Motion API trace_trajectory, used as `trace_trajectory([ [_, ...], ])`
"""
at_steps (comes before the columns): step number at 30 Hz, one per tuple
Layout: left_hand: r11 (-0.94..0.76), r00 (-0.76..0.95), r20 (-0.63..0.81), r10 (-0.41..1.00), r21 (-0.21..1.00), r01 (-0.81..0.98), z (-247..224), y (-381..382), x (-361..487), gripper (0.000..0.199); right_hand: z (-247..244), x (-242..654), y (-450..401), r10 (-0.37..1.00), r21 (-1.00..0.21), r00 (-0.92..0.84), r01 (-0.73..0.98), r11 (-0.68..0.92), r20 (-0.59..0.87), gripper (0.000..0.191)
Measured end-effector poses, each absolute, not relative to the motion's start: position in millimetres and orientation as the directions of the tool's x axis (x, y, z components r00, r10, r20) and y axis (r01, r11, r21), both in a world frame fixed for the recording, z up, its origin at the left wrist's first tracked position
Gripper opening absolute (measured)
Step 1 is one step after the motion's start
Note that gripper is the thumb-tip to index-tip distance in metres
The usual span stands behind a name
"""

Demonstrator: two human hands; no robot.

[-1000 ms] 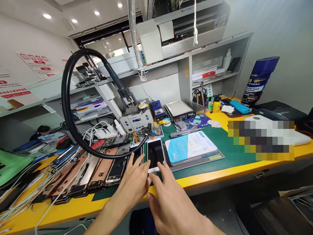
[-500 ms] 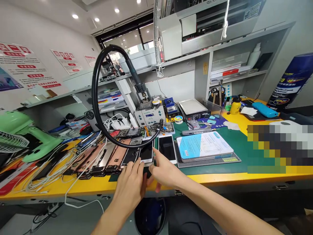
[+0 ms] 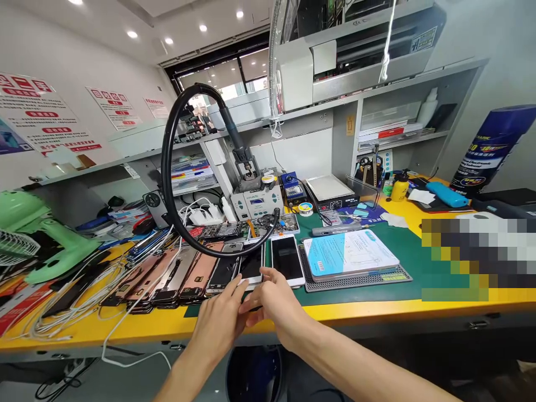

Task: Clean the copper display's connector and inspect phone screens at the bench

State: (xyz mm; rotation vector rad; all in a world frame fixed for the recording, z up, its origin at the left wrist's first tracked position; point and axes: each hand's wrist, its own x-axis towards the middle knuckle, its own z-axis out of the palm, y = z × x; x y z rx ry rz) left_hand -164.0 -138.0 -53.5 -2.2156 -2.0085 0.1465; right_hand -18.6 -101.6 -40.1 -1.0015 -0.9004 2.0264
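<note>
Phone (image 3: 252,266): on the tabletop (image 3: 360,310), just beyond both hands, long axis pointing away from the person.
Left hand (image 3: 218,314): fingers slightly bent at the near edge; contact unclear.
Right hand (image 3: 280,304): loosely curled by the near right corner, about equally close.
Grip: cannot tell whether either holds anything.
Hidden: fingertips partly overlapped; black hose (image 3: 166,184) crosses the phone's far part.

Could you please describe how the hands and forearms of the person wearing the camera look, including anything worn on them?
The left hand and right hand are both ungloved, with no ring, watch or bracelet visible. Both forearms are bare as far as the picture shows, and no sleeve is in view.
</note>
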Motion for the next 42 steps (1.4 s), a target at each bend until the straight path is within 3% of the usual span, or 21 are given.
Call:
trace_trajectory([
  [6, -0.101, 0.107, 0.034, 0.994, -0.150, 0.984, -50, -136, -161, 0.056, -37, -22, -103, 0.820, -0.788, -0.431, -0.315, -0.529, -0.378, 0.082],
  [10, -0.001, 0.008, 0.040, 0.999, -0.161, 0.987, -54, -137, -155, 0.046, -34, -22, -101, 0.835, -0.807, -0.413, -0.307, -0.504, -0.364, 0.084],
  [14, 0.024, -0.010, 0.069, 0.998, -0.206, 0.978, -61, -139, -154, 0.055, -38, -13, -105, 0.829, -0.850, -0.454, -0.243, -0.467, -0.326, 0.093],
  [20, -0.046, 0.082, 0.114, 0.990, -0.290, 0.956, -61, -137, -155, 0.044, -49, -5, -124, 0.817, -0.939, -0.507, -0.040, -0.341, -0.275, 0.095],
  [26, -0.071, 0.080, 0.033, 0.996, -0.220, 0.973, -53, -135, -153, 0.045, -51, -22, -140, 0.807, -0.790, -0.499, -0.333, -0.515, -0.316, 0.097],
  [33, -0.068, 0.102, 0.105, 0.989, -0.286, 0.956, -65, -135, -162, 0.047, -58, -13, -148, 0.847, -0.885, -0.456, -0.226, -0.407, -0.273, 0.093],
  [38, -0.092, 0.119, 0.064, 0.991, -0.331, 0.939, -64, -134, -166, 0.045, -62, -18, -144, 0.854, -0.851, -0.423, -0.285, -0.442, -0.302, 0.091],
  [42, -0.097, 0.156, 0.136, 0.978, -0.365, 0.926, -68, -133, -170, 0.044, -72, -21, -145, 0.884, -0.852, -0.361, -0.318, -0.417, -0.297, 0.089],
])
